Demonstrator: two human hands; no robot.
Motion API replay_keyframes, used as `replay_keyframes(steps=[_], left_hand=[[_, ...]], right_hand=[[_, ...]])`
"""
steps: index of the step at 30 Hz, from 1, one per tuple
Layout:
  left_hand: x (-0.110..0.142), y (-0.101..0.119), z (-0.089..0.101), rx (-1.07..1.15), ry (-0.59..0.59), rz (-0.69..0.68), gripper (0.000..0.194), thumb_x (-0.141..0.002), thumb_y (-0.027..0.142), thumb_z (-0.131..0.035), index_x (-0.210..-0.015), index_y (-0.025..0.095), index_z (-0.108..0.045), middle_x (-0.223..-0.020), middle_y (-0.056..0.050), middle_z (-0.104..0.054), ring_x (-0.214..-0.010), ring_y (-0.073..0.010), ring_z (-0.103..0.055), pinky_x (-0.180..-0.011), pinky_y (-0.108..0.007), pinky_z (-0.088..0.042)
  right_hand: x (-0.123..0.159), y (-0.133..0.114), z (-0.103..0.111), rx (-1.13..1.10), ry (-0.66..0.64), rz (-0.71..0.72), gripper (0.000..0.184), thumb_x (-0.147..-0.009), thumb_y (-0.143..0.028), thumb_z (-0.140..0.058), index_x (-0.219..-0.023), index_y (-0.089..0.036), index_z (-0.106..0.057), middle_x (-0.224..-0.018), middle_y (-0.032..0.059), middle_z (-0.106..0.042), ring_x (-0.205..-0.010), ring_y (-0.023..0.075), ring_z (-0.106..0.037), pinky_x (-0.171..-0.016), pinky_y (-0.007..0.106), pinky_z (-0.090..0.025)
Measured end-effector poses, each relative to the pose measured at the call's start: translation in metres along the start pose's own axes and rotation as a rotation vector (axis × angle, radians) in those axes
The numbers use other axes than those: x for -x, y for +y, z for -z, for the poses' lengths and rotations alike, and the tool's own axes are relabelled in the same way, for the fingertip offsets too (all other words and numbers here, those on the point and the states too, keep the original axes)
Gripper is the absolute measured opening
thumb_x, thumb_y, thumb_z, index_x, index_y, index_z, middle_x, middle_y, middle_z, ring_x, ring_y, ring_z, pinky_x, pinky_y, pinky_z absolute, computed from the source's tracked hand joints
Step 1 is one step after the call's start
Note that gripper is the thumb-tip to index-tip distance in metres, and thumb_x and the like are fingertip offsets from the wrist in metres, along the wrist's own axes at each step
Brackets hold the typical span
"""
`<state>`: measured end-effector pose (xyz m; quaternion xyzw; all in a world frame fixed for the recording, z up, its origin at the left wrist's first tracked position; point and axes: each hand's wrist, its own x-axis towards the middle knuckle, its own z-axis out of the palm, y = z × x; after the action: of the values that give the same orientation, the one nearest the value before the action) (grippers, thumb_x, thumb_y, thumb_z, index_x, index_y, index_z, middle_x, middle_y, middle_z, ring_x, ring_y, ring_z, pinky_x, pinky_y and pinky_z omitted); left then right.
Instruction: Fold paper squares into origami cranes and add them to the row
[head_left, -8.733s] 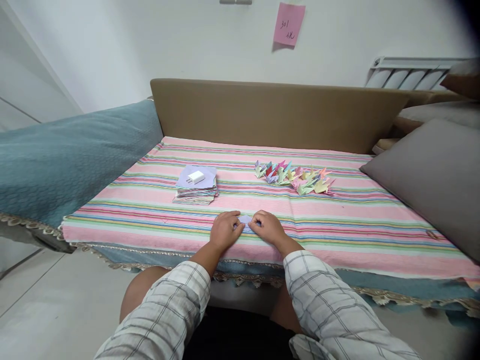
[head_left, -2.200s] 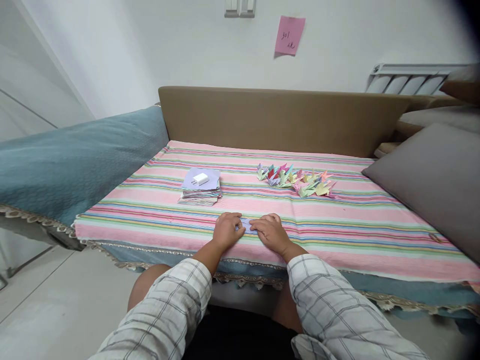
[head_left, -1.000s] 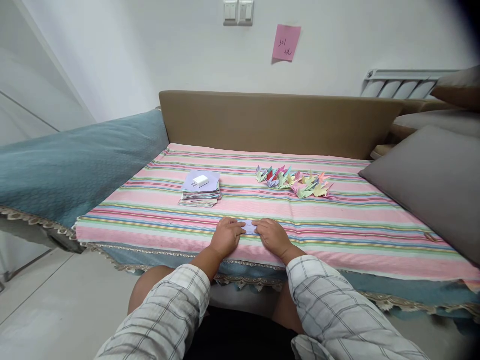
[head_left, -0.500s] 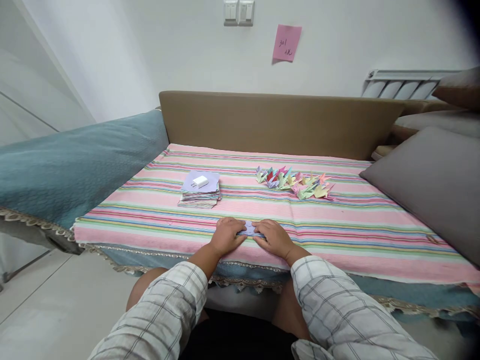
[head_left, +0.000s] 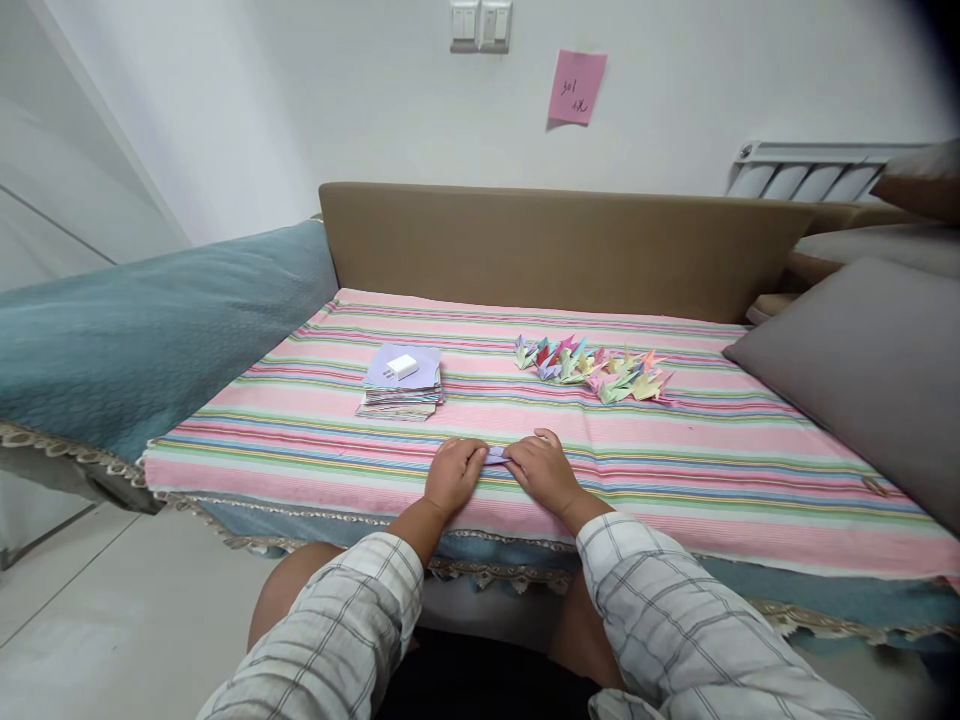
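Observation:
My left hand (head_left: pixel 452 474) and my right hand (head_left: pixel 542 468) rest close together on the striped cloth (head_left: pixel 750 470), near its front edge. Between their fingertips lies a small folded piece of lilac paper (head_left: pixel 495 456). Both hands have curled fingers pinching and pressing on it. Most of the paper is hidden under the fingers. Farther back to the left is a stack of coloured paper squares (head_left: pixel 401 388) with a white charger plug (head_left: pixel 401 367) on top. Behind my right hand lies a row of several folded paper cranes (head_left: pixel 592 361) in mixed colours.
A brown sofa back (head_left: pixel 555 245) runs behind the cloth. A teal cover (head_left: pixel 127 330) drapes the left side and a grey cushion (head_left: pixel 870 370) lies at the right. A pink note (head_left: pixel 576 87) and wall switches (head_left: pixel 481 24) hang above. Pale floor tiles show lower left.
Over the last second my hands stayed on the lilac paper and drew closer, the fingers now pinching it at its middle. The view shifted slightly; the stack and cranes have not moved.

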<state>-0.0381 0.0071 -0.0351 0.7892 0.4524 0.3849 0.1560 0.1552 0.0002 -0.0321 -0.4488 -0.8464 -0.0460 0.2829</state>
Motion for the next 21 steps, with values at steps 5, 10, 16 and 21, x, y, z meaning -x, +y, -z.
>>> replay_keyframes(steps=[5,10,16,21], left_hand=[[-0.001,-0.013,-0.007,0.349,0.300,0.120,0.035,-0.093,0.033,-0.033,-0.126,0.019,-0.038,-0.127,-0.011,-0.053,-0.117,-0.0176,-0.052,-0.097,-0.034,-0.044],[0.001,-0.015,-0.008,0.215,0.323,0.086,0.041,-0.091,0.028,-0.037,-0.130,0.018,-0.036,-0.132,-0.015,-0.047,-0.119,-0.0211,-0.049,-0.097,-0.039,-0.044],[0.015,-0.003,-0.007,-0.267,0.113,-0.349,0.038,-0.085,0.022,-0.044,-0.122,0.016,-0.048,-0.138,-0.013,-0.046,-0.133,-0.0269,-0.032,-0.109,-0.053,-0.023],[0.015,0.003,-0.008,-0.440,-0.081,-0.423,0.043,-0.087,0.031,-0.045,-0.128,0.019,-0.049,-0.136,-0.009,-0.050,-0.131,-0.0258,-0.036,-0.111,-0.051,-0.020]], right_hand=[[-0.020,0.002,0.011,-0.305,0.040,-0.321,0.011,-0.083,-0.031,-0.055,-0.084,-0.022,-0.061,-0.077,0.0022,-0.066,-0.076,0.0190,-0.058,-0.084,0.039,-0.039],[-0.041,0.003,0.022,-0.830,-0.289,-0.799,0.010,-0.076,-0.030,-0.058,-0.077,-0.020,-0.056,-0.070,-0.0012,-0.059,-0.060,0.0124,-0.054,-0.057,0.025,-0.047],[-0.053,0.010,0.022,-0.844,-0.559,-0.942,0.020,-0.068,-0.029,-0.069,-0.067,-0.018,-0.052,-0.056,-0.0055,-0.051,-0.045,0.0057,-0.046,-0.046,0.019,-0.047],[-0.064,0.016,0.023,-0.757,-0.653,-0.969,0.018,-0.066,-0.023,-0.069,-0.063,-0.017,-0.052,-0.050,-0.0055,-0.049,-0.040,0.0061,-0.045,-0.039,0.017,-0.040]])
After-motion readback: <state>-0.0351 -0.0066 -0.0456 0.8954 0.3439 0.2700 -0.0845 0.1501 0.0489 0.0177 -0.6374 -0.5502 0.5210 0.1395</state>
